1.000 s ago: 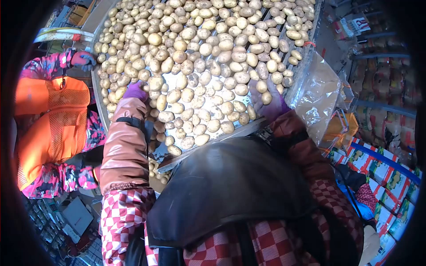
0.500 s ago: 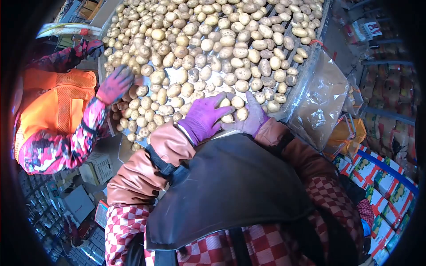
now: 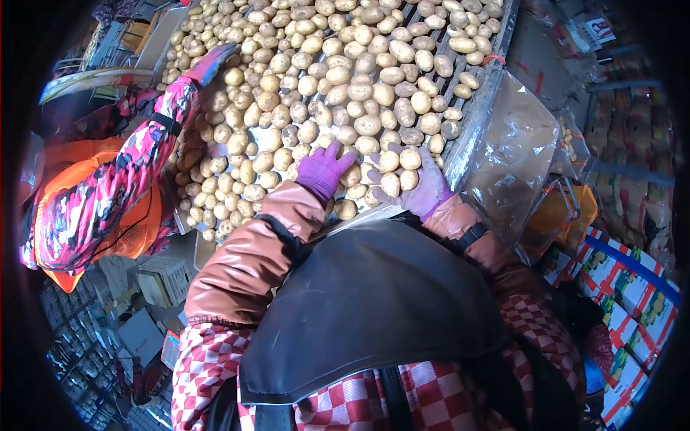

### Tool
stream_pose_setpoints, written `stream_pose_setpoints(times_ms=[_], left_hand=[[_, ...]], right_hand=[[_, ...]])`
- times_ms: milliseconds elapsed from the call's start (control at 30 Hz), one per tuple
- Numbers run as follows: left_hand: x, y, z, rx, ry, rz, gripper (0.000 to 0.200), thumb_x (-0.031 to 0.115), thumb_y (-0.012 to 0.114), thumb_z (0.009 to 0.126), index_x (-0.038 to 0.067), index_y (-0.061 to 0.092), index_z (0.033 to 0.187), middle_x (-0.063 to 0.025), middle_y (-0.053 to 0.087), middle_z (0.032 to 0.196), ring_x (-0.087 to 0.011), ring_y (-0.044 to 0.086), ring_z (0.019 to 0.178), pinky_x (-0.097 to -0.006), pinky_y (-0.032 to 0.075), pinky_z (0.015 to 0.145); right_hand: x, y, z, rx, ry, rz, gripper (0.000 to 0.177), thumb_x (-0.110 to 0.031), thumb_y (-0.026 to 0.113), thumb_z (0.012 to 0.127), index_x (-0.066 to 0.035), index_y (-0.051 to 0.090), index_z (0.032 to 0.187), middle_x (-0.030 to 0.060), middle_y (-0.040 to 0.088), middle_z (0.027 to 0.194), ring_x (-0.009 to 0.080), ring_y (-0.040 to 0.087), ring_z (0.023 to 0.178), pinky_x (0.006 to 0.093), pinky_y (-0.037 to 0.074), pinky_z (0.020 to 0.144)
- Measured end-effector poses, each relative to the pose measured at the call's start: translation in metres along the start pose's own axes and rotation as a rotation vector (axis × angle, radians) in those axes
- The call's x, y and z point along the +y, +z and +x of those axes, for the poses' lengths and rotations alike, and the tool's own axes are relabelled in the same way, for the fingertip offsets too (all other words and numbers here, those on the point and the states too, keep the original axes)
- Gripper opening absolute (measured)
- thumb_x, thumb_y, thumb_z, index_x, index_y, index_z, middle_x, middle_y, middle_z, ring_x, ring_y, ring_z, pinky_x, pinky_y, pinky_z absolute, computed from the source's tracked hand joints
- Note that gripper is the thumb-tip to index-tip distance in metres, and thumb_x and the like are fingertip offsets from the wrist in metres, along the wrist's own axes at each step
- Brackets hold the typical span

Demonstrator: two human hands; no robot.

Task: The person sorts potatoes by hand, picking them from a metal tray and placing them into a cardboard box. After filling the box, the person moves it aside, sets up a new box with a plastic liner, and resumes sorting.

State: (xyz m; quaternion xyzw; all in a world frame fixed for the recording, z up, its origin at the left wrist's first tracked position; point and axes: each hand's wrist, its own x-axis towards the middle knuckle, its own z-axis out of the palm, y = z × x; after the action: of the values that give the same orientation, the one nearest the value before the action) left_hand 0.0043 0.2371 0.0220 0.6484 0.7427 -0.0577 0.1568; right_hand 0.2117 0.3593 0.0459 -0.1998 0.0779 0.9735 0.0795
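Note:
Many potatoes (image 3: 368, 126) cover the slatted sorting table in front of me. My left hand (image 3: 321, 172), in a purple glove, lies over the potatoes near the front edge. Its fingers are spread, with a potato beside the thumb side. To its right, my right hand (image 3: 425, 190), in a paler, dirt-greyed glove, is cupped around a small cluster of potatoes (image 3: 409, 179). Parts of its fingers show behind and beneath them. Between the two hands, a few more potatoes lie on the pale board.
At the left, a co-worker's gloved hand (image 3: 208, 65) reaches over the potatoes, beside an orange vest (image 3: 136, 230). Clear plastic sheeting (image 3: 507, 154) hangs off the table's right side. Printed cartons (image 3: 625, 287) are stacked at lower right, and a pale crate (image 3: 164, 279) stands lower left.
My hands have moved apart; the left now rests flatter on the potatoes, and the right has shifted rightward with its cluster. The co-worker's hand has reached farther up the table.

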Motion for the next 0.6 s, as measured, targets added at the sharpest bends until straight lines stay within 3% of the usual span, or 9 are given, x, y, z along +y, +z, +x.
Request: stream_pose_setpoints(times_ms=[133,267,367,400,467,500,533,567,600], left_hand=[[0.019,0.009,0.018,-0.032,-0.231,0.027,0.046,0.019,0.048,0.089,0.037,0.044,0.132,-0.0106,0.05,0.116,-0.0319,0.064,0.087,-0.0472,0.053,0.068],[0.025,0.01,0.014,-0.03,-0.305,-0.066,0.052,0.015,0.048,0.089,0.041,0.041,0.135,-0.0118,0.054,0.107,-0.0342,0.064,0.086,-0.0496,0.052,0.067],[0.014,0.014,0.019,-0.051,-0.259,-0.138,0.054,0.017,0.052,0.087,0.039,0.041,0.135,-0.0135,0.055,0.104,-0.0354,0.064,0.089,-0.0485,0.053,0.071],[0.008,0.016,0.021,-0.056,-0.235,-0.172,0.061,0.014,0.061,0.082,0.036,0.044,0.136,-0.0143,0.058,0.104,-0.0331,0.065,0.086,-0.046,0.053,0.073],[-0.011,0.018,0.013,-0.016,-0.205,-0.425,0.064,0.012,0.066,0.079,0.033,0.045,0.136,-0.0137,0.06,0.104,-0.029,0.065,0.083,-0.0418,0.053,0.071],[-0.017,0.02,0.01,0.01,-0.187,-0.549,0.066,0.01,0.069,0.077,0.032,0.046,0.136,-0.0133,0.06,0.104,-0.027,0.065,0.082,-0.0397,0.053,0.07],[-0.013,-0.003,0.003,-0.037,-0.328,-0.778,0.062,0.016,0.071,0.078,0.029,0.048,0.134,-0.0147,0.065,0.107,-0.0306,0.064,0.095,-0.0366,0.052,0.08],[-0.008,-0.014,-0.013,0.05,-0.394,-1.158,0.063,0.016,0.07,0.078,0.021,0.046,0.137,-0.0121,0.065,0.111,-0.0238,0.065,0.094,-0.0334,0.052,0.079],[-0.007,-0.014,-0.023,0.163,-0.363,-1.245,0.063,0.017,0.07,0.079,0.016,0.045,0.137,-0.011,0.064,0.11,-0.0208,0.063,0.094,-0.0325,0.052,0.079]], right_hand=[[-0.01,0.006,0.005,0.035,-0.045,-0.01,0.051,-0.049,0.035,0.099,-0.015,0.044,0.137,0.0151,0.044,0.142,0.0396,0.042,0.13,0.0635,0.036,0.101],[-0.017,0.005,0.01,0.041,-0.03,-0.065,0.051,-0.051,0.035,0.098,-0.017,0.046,0.135,0.0136,0.046,0.139,0.0382,0.042,0.13,0.0625,0.036,0.101],[-0.017,0.007,0.009,0.027,-0.041,-0.113,0.055,-0.054,0.035,0.097,-0.017,0.045,0.136,0.0135,0.044,0.141,0.0382,0.042,0.13,0.0628,0.035,0.101],[-0.018,0.003,0.009,0.006,-0.043,-0.087,0.056,-0.055,0.035,0.097,-0.017,0.045,0.136,0.0136,0.044,0.14,0.0383,0.042,0.13,0.0626,0.035,0.101],[-0.017,-0.003,0.012,-0.044,-0.043,-0.041,0.058,-0.057,0.035,0.096,-0.016,0.045,0.137,0.0139,0.044,0.14,0.0386,0.042,0.129,0.0623,0.035,0.102],[-0.015,-0.001,0.011,-0.045,-0.085,-0.169,0.059,-0.057,0.035,0.096,-0.016,0.044,0.137,0.0142,0.044,0.14,0.0389,0.042,0.129,0.0626,0.035,0.102],[-0.01,0.01,0.006,-0.047,-0.128,-0.297,0.06,-0.058,0.034,0.096,-0.016,0.044,0.137,0.0145,0.044,0.14,0.0391,0.041,0.13,0.0628,0.035,0.101],[-0.011,0.009,0.01,-0.013,-0.065,-0.216,0.061,-0.058,0.034,0.096,-0.015,0.043,0.138,0.015,0.043,0.14,0.0394,0.041,0.13,0.0637,0.034,0.102],[-0.011,0.008,0.013,0.025,-0.005,-0.134,0.061,-0.057,0.034,0.096,-0.014,0.043,0.138,0.0155,0.043,0.14,0.0397,0.041,0.13,0.0646,0.034,0.102]])
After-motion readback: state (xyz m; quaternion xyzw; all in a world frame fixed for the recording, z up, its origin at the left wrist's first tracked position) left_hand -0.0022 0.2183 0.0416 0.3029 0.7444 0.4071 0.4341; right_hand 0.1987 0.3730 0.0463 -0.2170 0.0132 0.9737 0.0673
